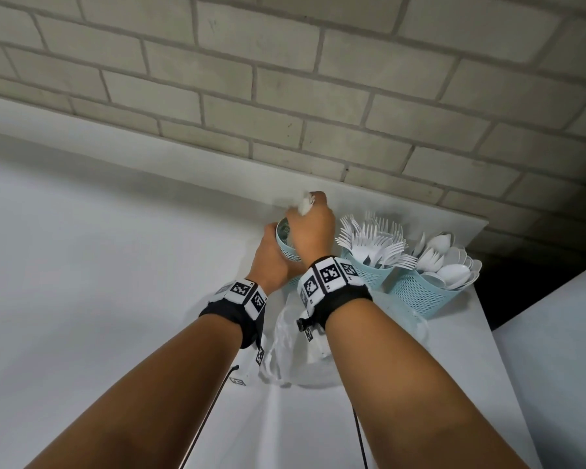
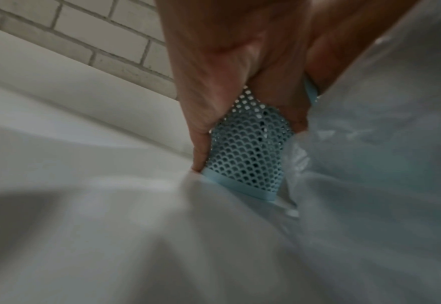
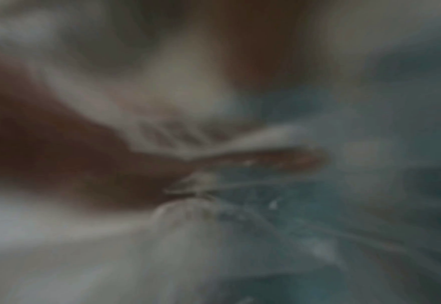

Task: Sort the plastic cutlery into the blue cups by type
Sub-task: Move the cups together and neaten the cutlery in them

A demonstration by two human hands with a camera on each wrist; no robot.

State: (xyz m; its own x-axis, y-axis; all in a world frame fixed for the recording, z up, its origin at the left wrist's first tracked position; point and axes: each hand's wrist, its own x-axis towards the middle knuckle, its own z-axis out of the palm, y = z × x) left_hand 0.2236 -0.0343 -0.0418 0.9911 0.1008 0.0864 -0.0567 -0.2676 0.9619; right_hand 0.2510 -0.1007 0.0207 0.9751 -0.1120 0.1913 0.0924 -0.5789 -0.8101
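- Clear plastic bag — nearest, under both wrists.
- Left hand: fingers curled round the third blue cup, steadying it.
- Right hand: fist closed on white cutlery directly above that cup's mouth — long axis near upright.
- Right of it: cup of forks, then cup of spoons.

Fingers around blue mesh cup

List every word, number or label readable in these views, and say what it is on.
None can be read.
Wristbands: black-and-white square code markers only, no letters or digits.
Blue cups: plain perforated plastic, no print visible.
Right wrist view: too blurred to tell.
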